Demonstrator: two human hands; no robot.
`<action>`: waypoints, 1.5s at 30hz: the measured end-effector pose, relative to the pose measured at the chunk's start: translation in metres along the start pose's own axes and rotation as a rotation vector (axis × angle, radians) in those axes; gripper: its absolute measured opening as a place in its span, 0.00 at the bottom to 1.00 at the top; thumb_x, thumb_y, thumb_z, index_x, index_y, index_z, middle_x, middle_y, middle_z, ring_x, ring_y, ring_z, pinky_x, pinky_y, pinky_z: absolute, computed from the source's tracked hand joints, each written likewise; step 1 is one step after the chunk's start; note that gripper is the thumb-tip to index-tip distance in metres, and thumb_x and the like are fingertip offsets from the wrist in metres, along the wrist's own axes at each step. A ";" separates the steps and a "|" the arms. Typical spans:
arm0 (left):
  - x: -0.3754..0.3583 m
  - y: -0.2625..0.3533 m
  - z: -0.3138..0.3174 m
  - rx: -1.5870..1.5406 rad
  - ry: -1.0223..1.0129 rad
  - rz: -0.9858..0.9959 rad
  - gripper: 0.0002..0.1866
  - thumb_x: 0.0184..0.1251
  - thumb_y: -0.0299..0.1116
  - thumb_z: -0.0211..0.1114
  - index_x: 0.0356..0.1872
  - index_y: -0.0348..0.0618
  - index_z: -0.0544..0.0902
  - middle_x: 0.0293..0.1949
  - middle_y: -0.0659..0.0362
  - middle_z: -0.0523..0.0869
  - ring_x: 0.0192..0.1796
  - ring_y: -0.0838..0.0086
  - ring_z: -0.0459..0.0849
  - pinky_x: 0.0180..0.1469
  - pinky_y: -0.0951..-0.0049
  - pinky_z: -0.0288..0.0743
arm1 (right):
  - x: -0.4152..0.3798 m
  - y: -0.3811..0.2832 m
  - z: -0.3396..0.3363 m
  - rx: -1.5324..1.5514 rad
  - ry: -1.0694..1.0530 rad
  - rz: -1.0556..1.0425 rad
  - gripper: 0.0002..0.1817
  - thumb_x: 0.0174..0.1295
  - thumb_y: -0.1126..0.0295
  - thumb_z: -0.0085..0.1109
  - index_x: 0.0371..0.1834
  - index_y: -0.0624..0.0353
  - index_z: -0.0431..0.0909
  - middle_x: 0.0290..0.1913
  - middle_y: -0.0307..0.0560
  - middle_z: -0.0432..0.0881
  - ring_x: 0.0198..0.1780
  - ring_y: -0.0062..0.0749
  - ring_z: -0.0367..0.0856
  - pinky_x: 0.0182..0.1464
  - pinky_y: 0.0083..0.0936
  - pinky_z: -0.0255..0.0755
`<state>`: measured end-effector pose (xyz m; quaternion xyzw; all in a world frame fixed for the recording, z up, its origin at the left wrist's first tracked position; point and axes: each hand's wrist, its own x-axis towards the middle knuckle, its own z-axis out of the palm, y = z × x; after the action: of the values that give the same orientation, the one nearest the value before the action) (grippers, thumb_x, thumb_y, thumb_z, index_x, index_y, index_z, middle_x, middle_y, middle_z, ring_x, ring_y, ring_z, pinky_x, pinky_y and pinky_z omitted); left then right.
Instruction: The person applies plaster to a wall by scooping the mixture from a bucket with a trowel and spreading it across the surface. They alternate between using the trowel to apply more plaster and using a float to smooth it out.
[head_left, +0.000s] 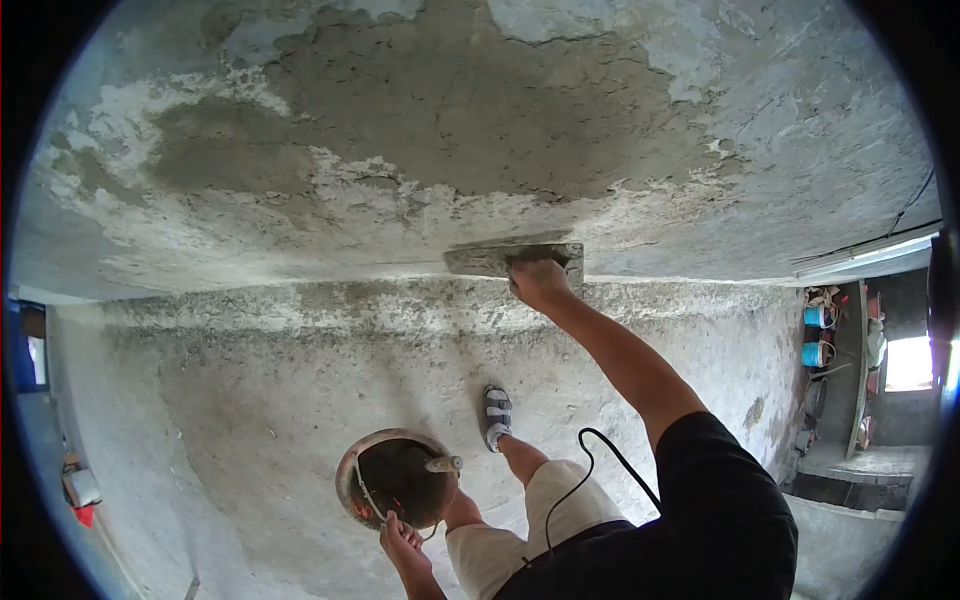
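My right hand (540, 282) is raised to the rough plastered wall (420, 130) and grips a plaster-coated trowel (500, 258), pressed flat against the wall's lower edge just above the floor line. A dark patch of wet mortar spreads across the wall above it. My left hand (403, 545) is low, holding the rim of a round metal pan (352, 465) with dark mortar inside. A small tool handle (443, 464) rests on the pan's right rim. My sandalled foot (497, 415) stands on the concrete floor next to the pan.
A black cable (600, 445) loops off my shirt. Two blue buckets (817, 335) and clutter stand at the far right beside a bright opening (908, 362). A step edge (850, 470) lies at the lower right. A red object (84, 515) sits at the left.
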<state>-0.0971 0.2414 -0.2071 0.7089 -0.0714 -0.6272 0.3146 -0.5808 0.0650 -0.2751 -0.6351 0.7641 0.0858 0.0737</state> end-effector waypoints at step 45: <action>0.010 0.003 -0.032 -0.077 -0.051 -0.006 0.22 0.68 0.50 0.60 0.19 0.57 0.62 0.12 0.72 0.58 0.11 0.85 0.56 0.14 0.81 0.49 | 0.032 -0.089 -0.032 0.058 0.039 0.013 0.15 0.58 0.56 0.59 0.34 0.54 0.87 0.34 0.48 0.86 0.40 0.42 0.86 0.42 0.44 0.78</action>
<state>-0.0644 0.2461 -0.2134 0.6803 -0.0528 -0.6483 0.3379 -0.4998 0.0111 -0.2546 -0.6294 0.7715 0.0519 0.0766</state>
